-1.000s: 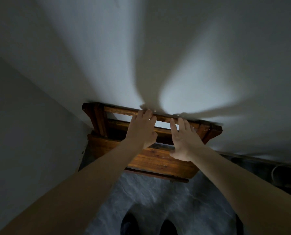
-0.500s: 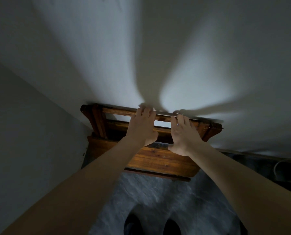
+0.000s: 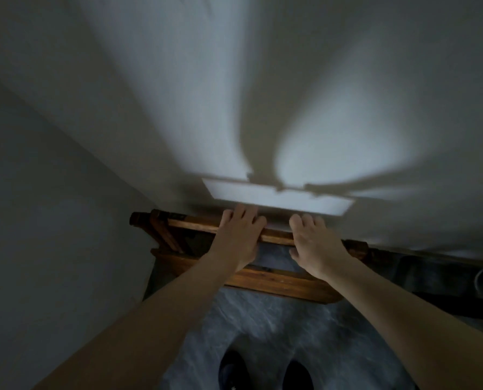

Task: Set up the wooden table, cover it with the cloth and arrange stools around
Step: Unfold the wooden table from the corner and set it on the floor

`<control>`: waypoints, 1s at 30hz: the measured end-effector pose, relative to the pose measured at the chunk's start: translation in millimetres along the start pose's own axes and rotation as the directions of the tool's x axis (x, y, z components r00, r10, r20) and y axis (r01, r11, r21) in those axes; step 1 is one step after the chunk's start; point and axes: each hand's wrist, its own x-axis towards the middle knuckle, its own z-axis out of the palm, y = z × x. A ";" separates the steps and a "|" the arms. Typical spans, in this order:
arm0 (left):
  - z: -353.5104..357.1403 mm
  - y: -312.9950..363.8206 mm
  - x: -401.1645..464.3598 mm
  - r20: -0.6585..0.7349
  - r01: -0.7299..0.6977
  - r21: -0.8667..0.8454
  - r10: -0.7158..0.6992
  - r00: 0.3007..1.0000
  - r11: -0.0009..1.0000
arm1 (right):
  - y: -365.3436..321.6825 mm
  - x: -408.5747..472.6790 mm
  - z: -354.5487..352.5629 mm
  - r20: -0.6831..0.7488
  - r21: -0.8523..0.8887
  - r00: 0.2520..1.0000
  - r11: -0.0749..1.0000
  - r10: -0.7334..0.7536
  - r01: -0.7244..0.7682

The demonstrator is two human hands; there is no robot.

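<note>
We grasp the folded wooden table's (image 3: 276,280) top rail with left hand (image 3: 238,237) and right hand (image 3: 314,244) to pull it from the wall (image 3: 262,94).

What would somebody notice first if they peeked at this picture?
Probably the two hands, left hand and right hand, gripping the top rail of a folded wooden table that stands against the white wall. Next come the long arm shadows fanning up that wall, and the dark shoes on the grey floor at the bottom.
</note>
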 end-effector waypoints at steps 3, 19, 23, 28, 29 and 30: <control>8.8 -8.0 -26.2 0.028 -0.162 -0.019 0.162 0.986 0.987 | -5.6 -17.4 11.9 0.098 0.022 0.995 1.000 -0.024 0.022; -7.8 -0.5 -72.4 0.706 0.199 -0.249 0.037 0.708 0.948 | -20.1 -71.4 44.0 0.457 0.297 0.882 0.954 -0.115 -0.029; -2.7 5.4 -96.6 0.641 0.163 -0.241 0.031 0.767 0.957 | -26.9 -83.8 48.0 0.518 0.313 0.847 0.948 -0.121 -0.056; 4.9 25.1 -137.6 0.658 0.198 -0.200 -0.017 0.752 0.960 | -42.3 -117.4 52.4 0.559 0.232 0.817 0.973 -0.144 0.013; 6.3 28.7 -146.6 0.687 0.209 -0.195 -0.018 0.727 0.958 | -45.9 -123.2 52.7 0.605 0.254 0.782 0.967 -0.150 -0.011; 7.7 32.4 -155.6 0.711 0.214 -0.191 -0.015 0.703 0.958 | -48.7 -129.3 53.8 0.652 0.286 0.741 0.957 -0.157 -0.048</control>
